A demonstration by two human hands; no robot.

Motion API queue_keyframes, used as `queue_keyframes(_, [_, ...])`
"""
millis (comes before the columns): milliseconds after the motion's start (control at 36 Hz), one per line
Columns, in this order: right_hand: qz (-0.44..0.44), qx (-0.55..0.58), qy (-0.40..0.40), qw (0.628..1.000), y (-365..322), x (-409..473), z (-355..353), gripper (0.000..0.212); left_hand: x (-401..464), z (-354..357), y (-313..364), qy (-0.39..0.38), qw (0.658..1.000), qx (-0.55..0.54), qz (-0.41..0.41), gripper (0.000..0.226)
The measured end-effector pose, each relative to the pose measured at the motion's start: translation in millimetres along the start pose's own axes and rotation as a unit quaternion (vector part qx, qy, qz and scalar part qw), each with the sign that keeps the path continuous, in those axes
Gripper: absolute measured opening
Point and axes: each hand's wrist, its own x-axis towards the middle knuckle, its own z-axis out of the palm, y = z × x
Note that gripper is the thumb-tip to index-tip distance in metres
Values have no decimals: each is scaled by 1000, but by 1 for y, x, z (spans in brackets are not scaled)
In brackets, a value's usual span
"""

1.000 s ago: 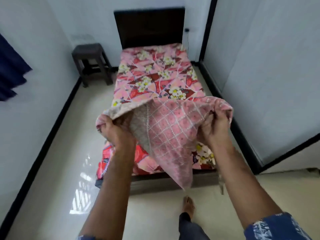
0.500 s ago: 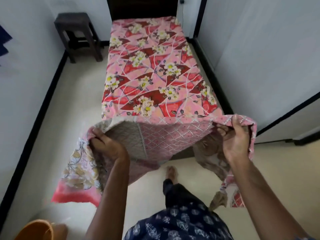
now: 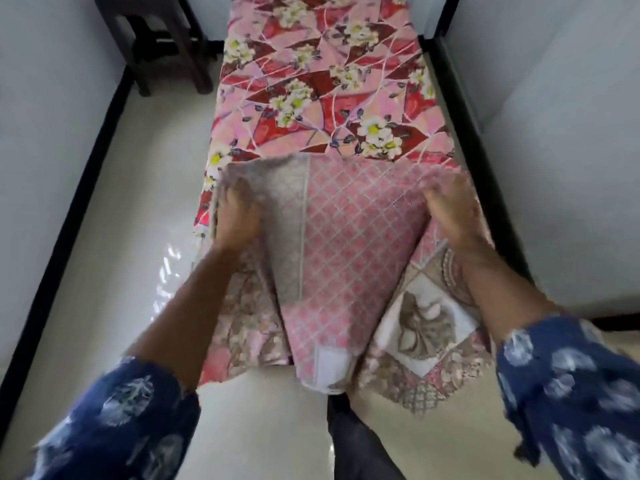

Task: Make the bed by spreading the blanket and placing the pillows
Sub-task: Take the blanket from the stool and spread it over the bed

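A narrow bed (image 3: 322, 84) with a pink and red floral sheet runs away from me. A pink checked blanket (image 3: 349, 244) with a grey panel lies bunched over the bed's foot end, its lower part hanging toward the floor. My left hand (image 3: 235, 220) grips the blanket's upper left edge. My right hand (image 3: 450, 213) grips its upper right edge. Both hands are blurred by motion. No pillow is in view.
A dark stool (image 3: 156, 39) stands left of the bed near the far wall. White walls with black skirting close in on both sides, the right wall (image 3: 554, 133) right beside the bed. My leg (image 3: 360, 441) stands on the glossy floor below the blanket.
I have stepped in toward the foot of the bed. Both hands have carried the blanket's top edge forward and down onto the mattress, so it now covers the foot end.
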Motion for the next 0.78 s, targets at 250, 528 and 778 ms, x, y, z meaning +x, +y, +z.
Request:
queue_keyframes(250, [-49,-171,-301,937,40,-47,203,38,-24,77,-100,-169,972,160,-39,48])
queue_keyframes(528, [-142,-212,-401,880,42,-134,308,38,-33,43,-226,-101,950,120,-271,74])
queue_keyframes(778, [-123,-232,-332,906,14,-192,388,56,7,29,-314,-86,925,-126,-347,39])
